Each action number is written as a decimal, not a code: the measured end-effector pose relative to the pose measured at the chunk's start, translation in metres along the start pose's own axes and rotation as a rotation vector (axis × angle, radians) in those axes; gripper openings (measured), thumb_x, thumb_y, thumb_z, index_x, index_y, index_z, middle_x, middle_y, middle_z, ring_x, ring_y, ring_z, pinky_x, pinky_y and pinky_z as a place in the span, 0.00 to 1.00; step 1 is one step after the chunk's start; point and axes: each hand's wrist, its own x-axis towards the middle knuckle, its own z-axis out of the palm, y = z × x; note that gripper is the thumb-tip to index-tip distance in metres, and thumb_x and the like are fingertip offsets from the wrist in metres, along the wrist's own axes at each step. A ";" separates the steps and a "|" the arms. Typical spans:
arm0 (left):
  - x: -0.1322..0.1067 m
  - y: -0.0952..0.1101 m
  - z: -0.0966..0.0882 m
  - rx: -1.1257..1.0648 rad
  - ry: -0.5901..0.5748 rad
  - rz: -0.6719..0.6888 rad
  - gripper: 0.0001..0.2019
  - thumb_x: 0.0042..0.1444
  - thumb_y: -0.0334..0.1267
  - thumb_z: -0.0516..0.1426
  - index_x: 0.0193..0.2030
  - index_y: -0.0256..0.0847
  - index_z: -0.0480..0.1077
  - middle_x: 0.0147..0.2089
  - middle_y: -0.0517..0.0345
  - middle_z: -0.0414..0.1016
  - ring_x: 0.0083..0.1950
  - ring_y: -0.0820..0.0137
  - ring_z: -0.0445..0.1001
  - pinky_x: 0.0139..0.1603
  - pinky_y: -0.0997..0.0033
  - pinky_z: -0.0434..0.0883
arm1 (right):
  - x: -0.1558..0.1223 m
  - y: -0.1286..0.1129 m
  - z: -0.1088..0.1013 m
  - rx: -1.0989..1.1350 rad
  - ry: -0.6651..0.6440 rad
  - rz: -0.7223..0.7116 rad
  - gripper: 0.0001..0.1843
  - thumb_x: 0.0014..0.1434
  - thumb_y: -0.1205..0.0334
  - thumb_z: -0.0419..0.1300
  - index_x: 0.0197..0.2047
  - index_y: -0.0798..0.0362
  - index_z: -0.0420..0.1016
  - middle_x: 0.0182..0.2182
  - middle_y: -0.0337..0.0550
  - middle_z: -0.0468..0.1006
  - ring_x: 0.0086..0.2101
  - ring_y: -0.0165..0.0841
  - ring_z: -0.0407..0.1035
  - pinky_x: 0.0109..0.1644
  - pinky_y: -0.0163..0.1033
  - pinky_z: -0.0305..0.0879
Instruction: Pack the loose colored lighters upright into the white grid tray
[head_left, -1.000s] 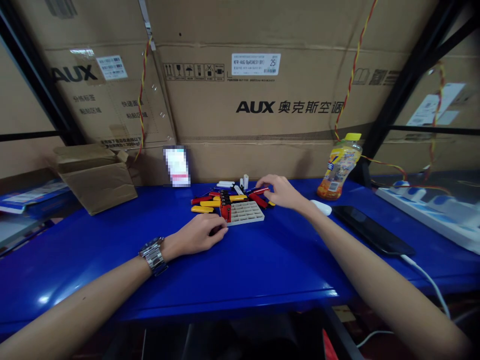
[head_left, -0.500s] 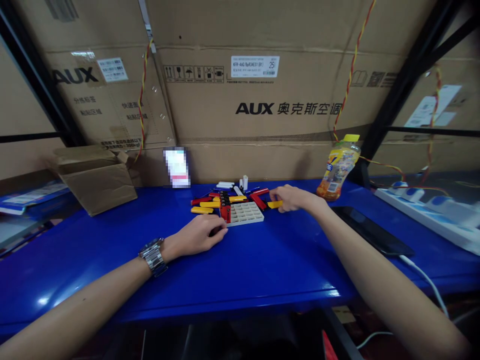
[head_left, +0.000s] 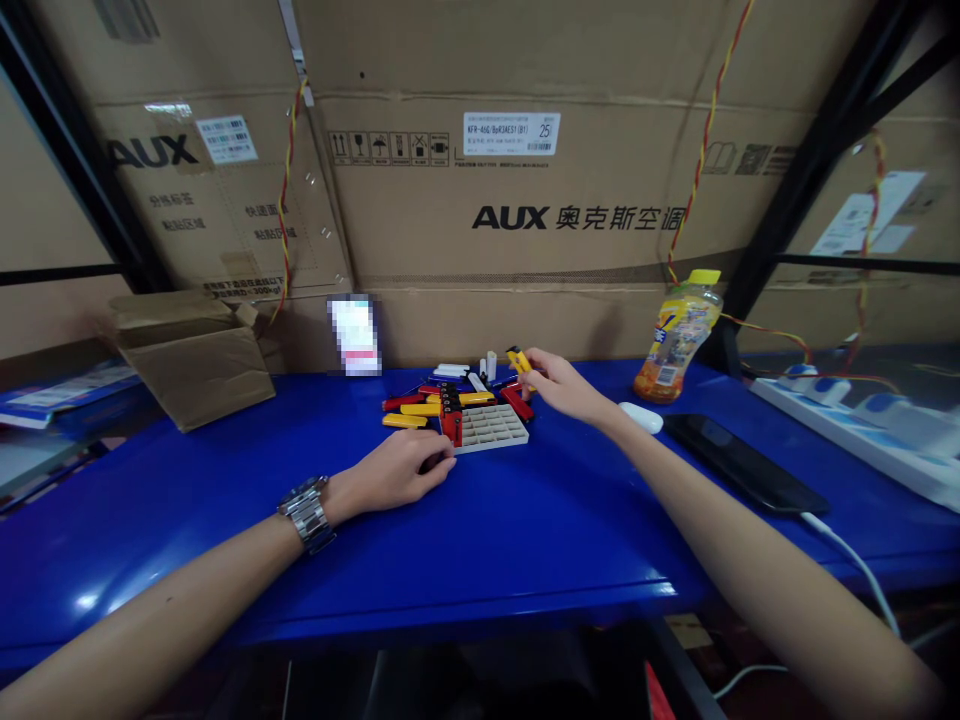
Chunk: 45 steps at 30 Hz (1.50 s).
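Observation:
A white compartment tray (head_left: 495,428) sits on the blue table, with a column of red lighters (head_left: 452,412) standing upright in its left end. My left hand (head_left: 405,468), wearing a watch, rests at the tray's front left corner, fingers curled against it. Above and to the right of the tray, my right hand (head_left: 559,385) pinches a yellow lighter (head_left: 519,360), its black top tilted up to the left. Loose lighters in red, yellow, white and blue lie behind and left of the tray, among them a yellow lighter (head_left: 405,422) near my left knuckles.
Behind stands a large cardboard carton (head_left: 570,260). An opened small box (head_left: 199,365) and a lit phone screen (head_left: 355,335) are at left. To the right are a drink bottle (head_left: 675,340), a white rounded case (head_left: 641,417), a black phone (head_left: 742,462) on a cable and a power strip (head_left: 855,430).
My right hand has lifted the yellow lighter from the table, moving it up and left and turning its top upward. The white case is now uncovered. My left hand stays put.

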 end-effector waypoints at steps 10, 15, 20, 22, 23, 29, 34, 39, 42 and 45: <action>0.000 -0.004 0.002 0.029 0.012 0.031 0.09 0.64 0.36 0.51 0.36 0.38 0.70 0.30 0.58 0.72 0.29 0.72 0.68 0.30 0.72 0.63 | -0.005 -0.025 0.023 0.497 -0.041 0.182 0.04 0.55 0.64 0.51 0.35 0.48 0.58 0.17 0.31 0.62 0.15 0.24 0.55 0.16 0.32 0.46; 0.000 -0.004 0.002 0.033 0.007 0.032 0.09 0.65 0.37 0.50 0.36 0.38 0.69 0.30 0.58 0.72 0.29 0.72 0.68 0.31 0.72 0.63 | -0.007 -0.032 0.029 0.562 0.002 0.197 0.05 0.54 0.60 0.55 0.34 0.48 0.61 0.16 0.28 0.56 0.14 0.22 0.46 0.16 0.31 0.39; 0.000 -0.003 0.001 0.034 0.008 0.040 0.10 0.65 0.38 0.50 0.36 0.39 0.70 0.32 0.56 0.73 0.31 0.71 0.69 0.32 0.71 0.64 | -0.004 -0.030 0.033 0.657 0.071 0.233 0.18 0.57 0.45 0.50 0.26 0.50 0.61 0.15 0.30 0.53 0.14 0.24 0.45 0.16 0.33 0.41; 0.000 -0.003 0.002 0.031 0.013 0.043 0.11 0.65 0.38 0.49 0.37 0.38 0.70 0.32 0.56 0.73 0.31 0.71 0.69 0.33 0.70 0.65 | -0.003 -0.031 0.033 0.695 0.045 0.301 0.25 0.58 0.38 0.44 0.22 0.49 0.57 0.14 0.30 0.51 0.14 0.24 0.43 0.16 0.33 0.40; 0.000 -0.004 0.002 0.029 0.013 0.044 0.11 0.65 0.38 0.49 0.37 0.38 0.71 0.32 0.56 0.73 0.32 0.71 0.70 0.33 0.70 0.65 | -0.003 -0.032 0.033 0.704 0.040 0.333 0.26 0.58 0.36 0.43 0.21 0.49 0.55 0.14 0.30 0.49 0.14 0.24 0.41 0.16 0.33 0.39; 0.000 -0.005 0.002 0.035 0.004 0.035 0.10 0.65 0.38 0.50 0.37 0.39 0.70 0.32 0.56 0.73 0.31 0.71 0.69 0.32 0.71 0.64 | -0.007 -0.041 0.035 0.742 0.125 0.475 0.24 0.61 0.43 0.40 0.20 0.48 0.53 0.12 0.30 0.47 0.13 0.24 0.38 0.15 0.32 0.36; 0.000 -0.004 0.002 0.031 0.003 0.039 0.10 0.65 0.38 0.50 0.37 0.39 0.70 0.33 0.56 0.73 0.32 0.71 0.69 0.33 0.71 0.64 | -0.008 -0.046 0.037 0.762 0.137 0.509 0.24 0.63 0.44 0.36 0.22 0.49 0.55 0.12 0.31 0.50 0.12 0.24 0.40 0.15 0.32 0.37; 0.000 -0.004 0.002 0.029 0.017 0.041 0.10 0.65 0.38 0.50 0.36 0.39 0.70 0.31 0.57 0.72 0.29 0.72 0.68 0.31 0.72 0.63 | -0.008 -0.042 0.043 0.689 0.083 0.358 0.23 0.62 0.38 0.42 0.31 0.49 0.59 0.15 0.29 0.54 0.13 0.23 0.42 0.15 0.31 0.39; 0.000 -0.004 0.002 0.026 0.016 0.036 0.10 0.65 0.37 0.50 0.36 0.39 0.70 0.30 0.58 0.72 0.29 0.72 0.68 0.31 0.72 0.63 | -0.006 -0.036 0.049 0.623 0.071 0.199 0.19 0.60 0.40 0.50 0.36 0.47 0.57 0.21 0.32 0.63 0.17 0.25 0.54 0.19 0.33 0.53; 0.000 -0.003 0.002 0.017 0.009 0.032 0.10 0.65 0.37 0.50 0.36 0.39 0.70 0.30 0.58 0.72 0.29 0.72 0.68 0.31 0.72 0.63 | -0.002 -0.030 0.051 0.399 0.068 0.019 0.16 0.60 0.44 0.53 0.36 0.49 0.62 0.30 0.38 0.68 0.28 0.30 0.63 0.30 0.37 0.62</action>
